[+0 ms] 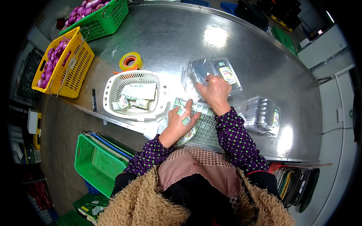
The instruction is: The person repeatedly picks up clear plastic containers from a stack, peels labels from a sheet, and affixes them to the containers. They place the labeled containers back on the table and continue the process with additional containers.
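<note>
Two small green-and-white stickers cling to the back of my left hand [183, 120], which rests with spread fingers on a sheet of small green labels [205, 124]. My right hand [216, 89] is over clear plastic clamshell containers [196, 75], its fingers bent at their near side; a small white piece shows by its fingertips, and whether it grips anything is unclear. One container [226, 75] at the right of this group bears a larger printed label and a small green one. A stack of clear containers [261, 115] stands further right, also labelled. A round label lies under my left wrist.
A white plastic basket [107, 97] holds label rolls and folded sheets. Beyond it lies a tape roll [138, 60] in an orange dispenser; a black marker [94, 100] is left. Yellow [82, 67] and green [113, 21] crates hold red onions. A green crate [99, 166] stands below the steel table's edge.
</note>
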`<act>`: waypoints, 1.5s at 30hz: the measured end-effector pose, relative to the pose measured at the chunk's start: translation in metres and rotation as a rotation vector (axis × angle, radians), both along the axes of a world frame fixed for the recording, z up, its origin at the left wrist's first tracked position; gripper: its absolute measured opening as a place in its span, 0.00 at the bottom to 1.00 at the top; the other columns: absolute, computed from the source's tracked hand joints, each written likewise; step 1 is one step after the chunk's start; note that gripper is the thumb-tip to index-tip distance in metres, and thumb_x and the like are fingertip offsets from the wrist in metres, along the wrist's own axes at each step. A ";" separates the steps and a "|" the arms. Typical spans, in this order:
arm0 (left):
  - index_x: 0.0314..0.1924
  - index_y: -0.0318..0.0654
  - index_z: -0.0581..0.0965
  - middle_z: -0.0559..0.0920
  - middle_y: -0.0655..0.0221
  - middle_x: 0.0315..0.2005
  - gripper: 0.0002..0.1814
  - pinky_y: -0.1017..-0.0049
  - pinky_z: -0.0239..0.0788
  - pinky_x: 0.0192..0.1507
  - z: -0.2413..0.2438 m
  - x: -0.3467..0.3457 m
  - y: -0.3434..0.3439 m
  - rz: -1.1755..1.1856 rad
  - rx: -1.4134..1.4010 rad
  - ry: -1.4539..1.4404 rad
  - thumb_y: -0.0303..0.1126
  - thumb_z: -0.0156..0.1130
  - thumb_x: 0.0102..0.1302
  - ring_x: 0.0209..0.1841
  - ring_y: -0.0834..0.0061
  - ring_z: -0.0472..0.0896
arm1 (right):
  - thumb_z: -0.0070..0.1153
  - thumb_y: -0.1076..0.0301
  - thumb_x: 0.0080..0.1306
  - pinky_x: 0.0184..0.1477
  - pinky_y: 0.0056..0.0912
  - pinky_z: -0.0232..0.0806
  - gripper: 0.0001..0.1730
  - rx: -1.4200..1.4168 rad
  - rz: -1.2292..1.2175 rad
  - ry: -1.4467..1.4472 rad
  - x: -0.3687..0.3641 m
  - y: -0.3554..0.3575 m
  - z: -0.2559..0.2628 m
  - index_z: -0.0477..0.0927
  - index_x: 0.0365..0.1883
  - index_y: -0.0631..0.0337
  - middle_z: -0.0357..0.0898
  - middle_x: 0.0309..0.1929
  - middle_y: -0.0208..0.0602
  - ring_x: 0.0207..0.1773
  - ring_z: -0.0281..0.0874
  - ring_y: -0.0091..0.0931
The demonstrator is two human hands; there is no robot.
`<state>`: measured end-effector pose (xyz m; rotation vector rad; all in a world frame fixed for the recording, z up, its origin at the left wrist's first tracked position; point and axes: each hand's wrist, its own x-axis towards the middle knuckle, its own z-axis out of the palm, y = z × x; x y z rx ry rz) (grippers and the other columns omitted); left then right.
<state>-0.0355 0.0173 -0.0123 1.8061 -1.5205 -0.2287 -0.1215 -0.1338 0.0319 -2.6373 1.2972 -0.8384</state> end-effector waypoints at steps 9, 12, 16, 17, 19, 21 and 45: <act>0.49 0.38 0.78 0.80 0.61 0.21 0.21 0.63 0.72 0.28 0.007 -0.001 0.003 -0.074 0.032 -0.016 0.41 0.69 0.59 0.24 0.58 0.81 | 0.71 0.49 0.47 0.37 0.39 0.74 0.27 -0.152 -0.233 -0.106 -0.093 -0.022 0.094 0.84 0.44 0.53 0.85 0.35 0.42 0.36 0.85 0.37; 0.51 0.42 0.79 0.79 0.67 0.19 0.22 0.70 0.70 0.28 0.007 -0.001 0.008 -0.056 0.148 -0.019 0.44 0.70 0.60 0.22 0.70 0.79 | 0.68 0.44 0.46 0.37 0.43 0.74 0.30 -0.210 -0.413 -0.072 -0.184 -0.038 0.096 0.85 0.42 0.55 0.84 0.33 0.45 0.37 0.84 0.40; 0.51 0.40 0.78 0.77 0.68 0.16 0.22 0.72 0.68 0.26 0.017 -0.010 0.000 -0.122 0.138 0.023 0.40 0.71 0.60 0.19 0.70 0.77 | 0.68 0.44 0.47 0.37 0.43 0.74 0.30 0.004 -0.686 0.158 -0.275 -0.034 0.046 0.84 0.43 0.55 0.84 0.33 0.45 0.37 0.84 0.40; 0.51 0.39 0.78 0.77 0.68 0.16 0.22 0.72 0.68 0.26 0.022 -0.011 -0.002 -0.141 0.133 0.018 0.40 0.71 0.59 0.19 0.70 0.78 | 0.68 0.44 0.47 0.37 0.43 0.74 0.30 0.046 -0.709 0.178 -0.282 -0.031 0.033 0.84 0.44 0.55 0.84 0.33 0.45 0.37 0.84 0.40; 0.50 0.39 0.78 0.77 0.68 0.16 0.22 0.71 0.68 0.25 0.029 -0.013 -0.001 -0.177 0.129 0.000 0.39 0.71 0.59 0.19 0.71 0.78 | 0.68 0.44 0.48 0.37 0.44 0.74 0.31 0.092 -0.702 0.175 -0.291 -0.034 0.001 0.84 0.44 0.56 0.84 0.32 0.45 0.37 0.84 0.40; 0.50 0.39 0.78 0.77 0.67 0.17 0.21 0.72 0.68 0.25 0.031 -0.014 -0.002 -0.185 0.158 -0.005 0.39 0.71 0.59 0.19 0.71 0.78 | 0.68 0.44 0.48 0.37 0.45 0.74 0.32 0.092 -0.647 0.131 -0.282 -0.039 -0.025 0.83 0.45 0.57 0.83 0.31 0.47 0.37 0.84 0.41; 0.52 0.44 0.76 0.78 0.64 0.18 0.24 0.62 0.70 0.27 0.019 -0.001 0.016 -0.068 0.128 -0.127 0.35 0.71 0.55 0.24 0.58 0.80 | 0.70 0.45 0.48 0.34 0.48 0.72 0.39 -0.029 0.091 0.170 0.013 -0.029 -0.021 0.79 0.49 0.70 0.79 0.32 0.55 0.34 0.82 0.46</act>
